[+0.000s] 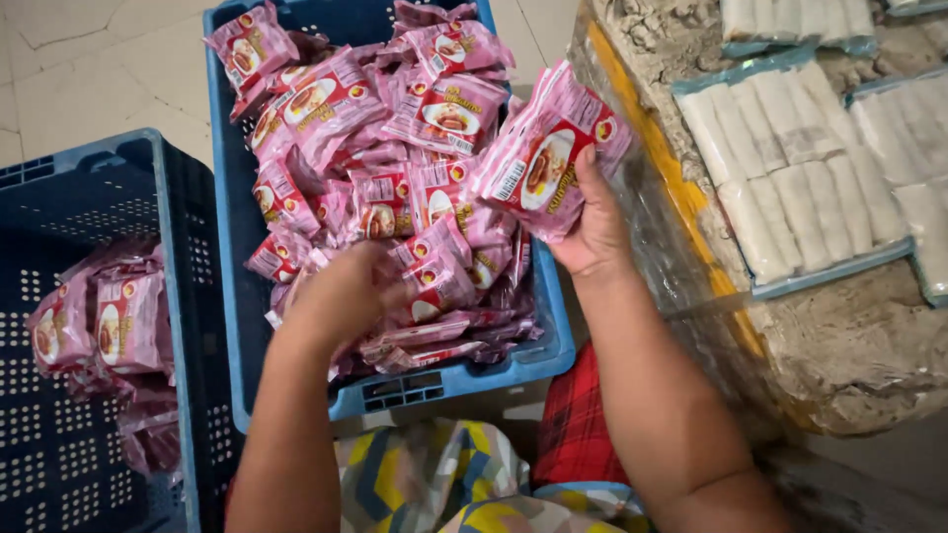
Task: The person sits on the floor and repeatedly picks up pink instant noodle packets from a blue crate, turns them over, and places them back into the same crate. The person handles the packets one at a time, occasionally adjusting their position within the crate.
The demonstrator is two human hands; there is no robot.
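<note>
A small stack of pink snack packets (pixel 548 163) sits in the right hand (pixel 592 232), raised above the right edge of the blue crate (pixel 229 237); the fingers are curled behind the stack and the thumb presses across its front, gripping it. The left hand (pixel 341 296) is down in the heap of pink packets (pixel 395 148) that fills that crate, blurred, its fingers bent into the pile; whether they have closed on a packet I cannot tell. To the left stands a darker blue crate (pixel 168 227) with a few of the same packets (pixel 99 326) against its far wall. On the right, pale rolls in clear wrapped trays (pixel 790 168) lie on a rough, crusted surface, cut off by the picture's edge. A patterned cloth (pixel 444 484) covers the lap below.
</note>
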